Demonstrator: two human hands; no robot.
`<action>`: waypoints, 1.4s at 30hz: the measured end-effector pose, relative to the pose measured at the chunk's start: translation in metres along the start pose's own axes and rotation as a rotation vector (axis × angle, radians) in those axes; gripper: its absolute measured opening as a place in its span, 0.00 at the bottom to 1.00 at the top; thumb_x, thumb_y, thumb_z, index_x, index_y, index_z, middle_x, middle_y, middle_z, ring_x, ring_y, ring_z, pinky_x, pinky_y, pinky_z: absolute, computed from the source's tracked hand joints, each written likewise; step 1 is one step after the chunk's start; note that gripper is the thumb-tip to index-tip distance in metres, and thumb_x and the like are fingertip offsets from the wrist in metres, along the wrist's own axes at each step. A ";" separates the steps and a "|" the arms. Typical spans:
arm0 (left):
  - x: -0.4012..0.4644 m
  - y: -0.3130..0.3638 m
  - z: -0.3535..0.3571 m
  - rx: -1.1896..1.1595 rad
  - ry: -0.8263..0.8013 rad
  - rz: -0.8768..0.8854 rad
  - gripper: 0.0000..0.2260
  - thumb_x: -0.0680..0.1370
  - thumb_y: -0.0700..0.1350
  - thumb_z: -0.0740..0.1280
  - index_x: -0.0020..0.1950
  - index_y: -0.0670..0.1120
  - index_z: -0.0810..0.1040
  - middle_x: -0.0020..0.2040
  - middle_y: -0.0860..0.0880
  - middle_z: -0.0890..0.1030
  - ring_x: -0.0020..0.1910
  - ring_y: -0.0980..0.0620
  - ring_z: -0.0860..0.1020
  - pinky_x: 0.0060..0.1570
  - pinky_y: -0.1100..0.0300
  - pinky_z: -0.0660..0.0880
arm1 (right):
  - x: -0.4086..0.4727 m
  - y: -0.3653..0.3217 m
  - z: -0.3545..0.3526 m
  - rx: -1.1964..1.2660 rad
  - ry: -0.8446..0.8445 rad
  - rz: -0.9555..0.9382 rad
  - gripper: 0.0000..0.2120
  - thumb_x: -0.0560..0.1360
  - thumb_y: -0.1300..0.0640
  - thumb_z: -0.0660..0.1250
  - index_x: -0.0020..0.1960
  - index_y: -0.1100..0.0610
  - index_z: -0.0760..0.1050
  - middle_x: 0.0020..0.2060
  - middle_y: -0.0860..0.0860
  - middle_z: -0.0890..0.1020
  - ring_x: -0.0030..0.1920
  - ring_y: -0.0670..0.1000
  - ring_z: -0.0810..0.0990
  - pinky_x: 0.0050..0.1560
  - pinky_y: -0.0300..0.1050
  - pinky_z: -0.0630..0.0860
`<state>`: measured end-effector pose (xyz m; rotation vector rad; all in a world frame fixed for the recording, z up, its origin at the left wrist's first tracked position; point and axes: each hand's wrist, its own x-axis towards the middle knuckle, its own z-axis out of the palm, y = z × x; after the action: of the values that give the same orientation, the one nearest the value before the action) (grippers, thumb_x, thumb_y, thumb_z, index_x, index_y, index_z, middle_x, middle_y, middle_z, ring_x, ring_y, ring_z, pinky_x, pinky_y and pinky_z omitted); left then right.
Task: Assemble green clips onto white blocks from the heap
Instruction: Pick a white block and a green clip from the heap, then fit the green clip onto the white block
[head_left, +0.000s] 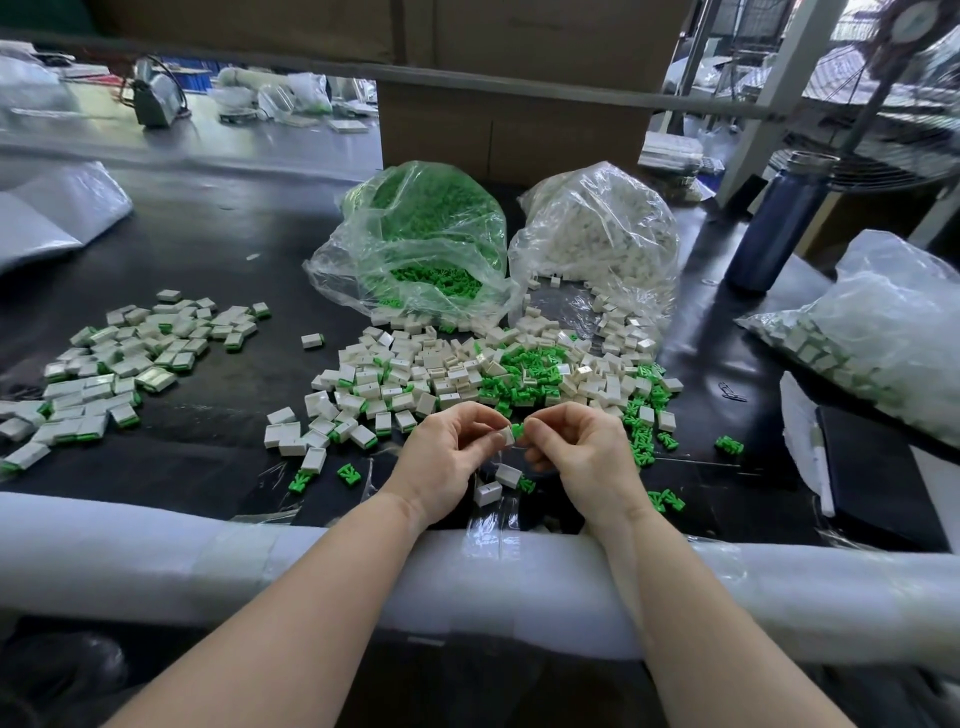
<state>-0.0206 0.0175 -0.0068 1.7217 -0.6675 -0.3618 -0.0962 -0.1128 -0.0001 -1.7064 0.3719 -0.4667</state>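
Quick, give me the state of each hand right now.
Left hand: fingers pinch a white block.
Right hand: fingers pinch a green clip against that block.

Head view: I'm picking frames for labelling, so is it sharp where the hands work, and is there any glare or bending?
Head view: left hand and right hand, with small white plastic block and green plastic clip, are sharp; clear plastic bags glare; the padded white table edge bows from wide-angle distortion; background is soft.
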 end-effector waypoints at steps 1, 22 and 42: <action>0.000 0.000 0.000 0.003 0.000 0.002 0.08 0.75 0.38 0.68 0.43 0.51 0.77 0.39 0.49 0.81 0.40 0.53 0.78 0.49 0.61 0.76 | 0.000 0.000 0.000 -0.001 0.002 0.001 0.05 0.74 0.66 0.67 0.41 0.59 0.77 0.31 0.55 0.81 0.28 0.43 0.78 0.31 0.36 0.77; 0.001 0.000 0.000 -0.024 0.020 -0.016 0.06 0.75 0.36 0.68 0.44 0.47 0.79 0.41 0.46 0.82 0.43 0.51 0.80 0.50 0.60 0.77 | 0.001 0.003 0.004 -0.220 -0.087 -0.018 0.08 0.77 0.60 0.65 0.39 0.57 0.77 0.28 0.46 0.77 0.27 0.40 0.73 0.31 0.35 0.71; -0.001 0.000 0.003 0.051 -0.019 0.028 0.07 0.75 0.37 0.68 0.47 0.49 0.77 0.43 0.41 0.82 0.42 0.44 0.80 0.49 0.52 0.77 | 0.001 0.001 0.004 -0.048 -0.067 -0.007 0.06 0.74 0.67 0.66 0.41 0.59 0.76 0.26 0.48 0.78 0.25 0.40 0.75 0.28 0.31 0.70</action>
<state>-0.0230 0.0159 -0.0073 1.7567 -0.7198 -0.3447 -0.0931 -0.1099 -0.0016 -1.7655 0.3314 -0.4074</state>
